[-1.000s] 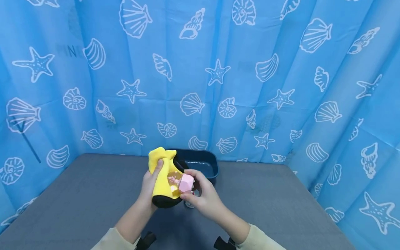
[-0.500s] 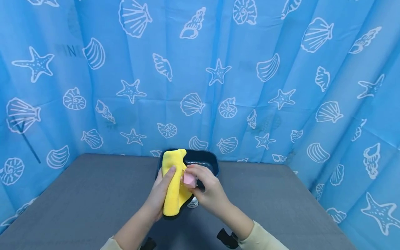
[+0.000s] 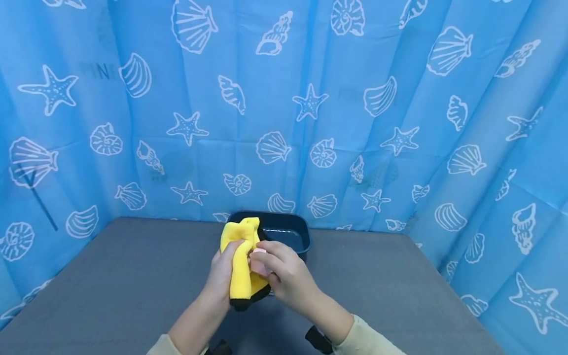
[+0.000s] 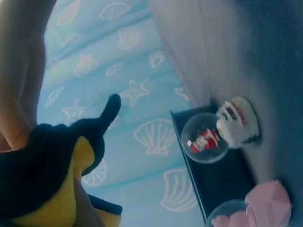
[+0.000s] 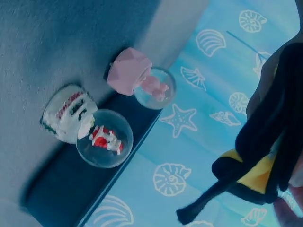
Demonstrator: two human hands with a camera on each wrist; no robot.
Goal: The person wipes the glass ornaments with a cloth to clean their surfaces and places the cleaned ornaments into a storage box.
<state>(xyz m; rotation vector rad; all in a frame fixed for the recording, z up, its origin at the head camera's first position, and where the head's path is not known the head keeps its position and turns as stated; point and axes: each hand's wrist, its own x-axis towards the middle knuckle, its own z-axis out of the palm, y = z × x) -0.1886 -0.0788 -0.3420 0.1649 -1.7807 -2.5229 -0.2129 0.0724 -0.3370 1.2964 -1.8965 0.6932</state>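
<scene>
My left hand [image 3: 222, 270] grips a yellow plush cloth [image 3: 241, 271] with a black reverse and edge, wrapped partly around a snow globe [image 3: 258, 266]. My right hand [image 3: 288, 276] pinches the globe's pink faceted base at the cloth's right side; the glass ball is hidden in the cloth. From both wrists the cloth shows mostly its black side, with a corner sticking out. Two more globes stand on the table below: one with a white base and a Santa figure [image 5: 106, 142], and a pink one [image 5: 130, 71]. The cloth and hands hide most of them in the head view.
A dark blue tray [image 3: 303, 229] stands behind the hands, near the back of the grey table [image 3: 377, 286]. A blue curtain [image 3: 284, 118] printed with white shells and starfish hangs along the back and sides. Black straps [image 3: 318, 340] show at the wrists.
The cloth has folded over the glass ball, which showed a pink figure a second ago. Lately both hands have shifted slightly left, the cloth bunching up and the right fingers covering more of the base.
</scene>
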